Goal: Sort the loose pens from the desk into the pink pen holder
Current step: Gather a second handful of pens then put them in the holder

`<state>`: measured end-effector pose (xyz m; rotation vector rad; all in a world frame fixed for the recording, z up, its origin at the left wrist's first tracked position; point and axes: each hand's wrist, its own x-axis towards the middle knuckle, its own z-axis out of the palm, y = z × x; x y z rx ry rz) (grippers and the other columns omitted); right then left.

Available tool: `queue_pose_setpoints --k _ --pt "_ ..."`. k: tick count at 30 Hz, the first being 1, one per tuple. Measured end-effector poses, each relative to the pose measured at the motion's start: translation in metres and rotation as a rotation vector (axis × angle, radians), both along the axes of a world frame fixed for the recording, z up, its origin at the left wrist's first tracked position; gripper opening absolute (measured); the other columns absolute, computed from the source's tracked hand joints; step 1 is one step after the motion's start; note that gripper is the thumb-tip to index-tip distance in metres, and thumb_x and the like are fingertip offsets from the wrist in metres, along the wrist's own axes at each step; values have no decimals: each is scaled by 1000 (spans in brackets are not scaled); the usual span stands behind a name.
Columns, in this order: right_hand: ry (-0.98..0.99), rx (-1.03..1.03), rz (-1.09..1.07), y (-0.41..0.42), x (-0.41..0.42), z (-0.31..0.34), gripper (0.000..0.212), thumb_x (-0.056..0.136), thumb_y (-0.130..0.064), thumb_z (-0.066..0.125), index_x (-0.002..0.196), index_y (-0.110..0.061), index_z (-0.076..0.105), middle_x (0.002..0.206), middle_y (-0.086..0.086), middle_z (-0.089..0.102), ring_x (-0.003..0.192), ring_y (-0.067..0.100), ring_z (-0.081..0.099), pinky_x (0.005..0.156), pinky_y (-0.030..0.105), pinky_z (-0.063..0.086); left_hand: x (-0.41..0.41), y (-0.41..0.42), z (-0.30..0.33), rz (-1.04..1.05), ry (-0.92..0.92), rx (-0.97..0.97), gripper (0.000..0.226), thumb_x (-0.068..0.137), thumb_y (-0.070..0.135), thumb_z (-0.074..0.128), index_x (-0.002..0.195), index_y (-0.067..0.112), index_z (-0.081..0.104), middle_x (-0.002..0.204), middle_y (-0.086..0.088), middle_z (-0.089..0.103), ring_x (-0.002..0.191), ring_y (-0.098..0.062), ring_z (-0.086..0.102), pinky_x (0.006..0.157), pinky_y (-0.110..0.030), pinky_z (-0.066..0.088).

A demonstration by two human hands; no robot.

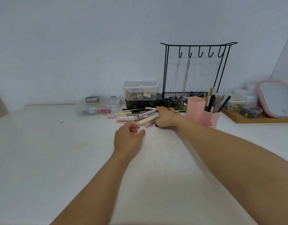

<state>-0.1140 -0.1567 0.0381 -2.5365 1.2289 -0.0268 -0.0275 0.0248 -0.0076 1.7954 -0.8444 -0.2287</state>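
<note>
Pink plastic, the pen holder (202, 112) stood on the white desk (42, 151) with several pens upright in its right compartment, while the left compartment showed none. Just left of it the loose pens (136, 116) lay in a pile. My right hand (164, 117) rested flat on this pile, fingers spread over the pens. My left hand (127, 138) hovered near, loosely curled and holding nothing.

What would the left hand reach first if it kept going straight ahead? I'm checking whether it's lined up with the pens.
Most likely the near edge of the pen pile. The left hand points toward it over bare desk, though depth is hard to judge.
</note>
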Motion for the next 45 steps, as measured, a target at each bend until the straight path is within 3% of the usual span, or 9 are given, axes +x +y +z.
queue_pose_setpoints --k 4,10,14,18,23,27,30,37,45 --pt "96 7 16 1 7 4 90 75 -30 50 156 -34 11 164 0 14 149 38 5 117 63 14 0 -1 0 79 -9 -27 33 85 25 75 116 21 64 118 1 61 112 -18 56 90 -27 44" --pt "66 -40 66 22 4 -16 73 87 -34 40 155 -38 15 164 -2 13 150 34 5 113 69 4 3 -3 -5 206 -148 110 74 88 31 70 152 12 38 160 -14 30 152 -30 17 123 -43 21" --pt "-9 -156 126 38 -15 -32 59 95 -30 36 152 -34 24 157 1 28 142 31 20 111 62 21 5 -8 -10 146 -329 365 75 90 45 59 154 16 34 149 -12 46 142 -32 36 119 -45 22" --pt "-148 -208 148 43 -33 -42 60 96 -25 38 155 -26 24 159 -1 28 144 26 21 113 54 28 4 -9 -12 87 -428 439 62 91 43 54 146 16 44 138 -9 55 134 -30 43 116 -49 25" --pt "-364 -229 72 60 -48 -46 57 99 -17 48 153 -16 32 160 5 30 146 23 25 119 40 27 5 -7 -13 64 -396 356 46 89 37 58 130 17 58 125 -7 63 123 -30 52 109 -47 37" --pt "-456 -291 12 73 -62 -41 34 96 -16 59 130 -17 61 127 5 63 114 25 58 97 40 49 3 -3 -10 79 -267 167 39 88 21 66 126 14 62 125 -6 62 117 -28 58 98 -32 43" --pt "-399 -294 -10 68 -68 -31 22 94 -17 63 114 -18 71 112 5 69 101 24 60 86 37 51 5 1 -6 108 -172 78 38 85 11 73 121 16 63 123 -6 60 112 -25 59 92 -26 42" --pt "-494 -248 -47 61 -74 -25 34 84 -12 75 117 -22 70 103 1 69 92 20 60 83 31 50 7 -2 -7 114 -132 58 39 80 7 76 114 19 64 112 -2 64 99 -21 61 84 -24 46" --pt "-865 -95 -26 65 -70 -15 9 87 -15 73 87 -25 74 81 -7 71 76 12 63 69 26 50 1 1 2 61 36 -114 37 80 18 83 111 22 64 107 3 65 96 -14 62 79 -19 46"
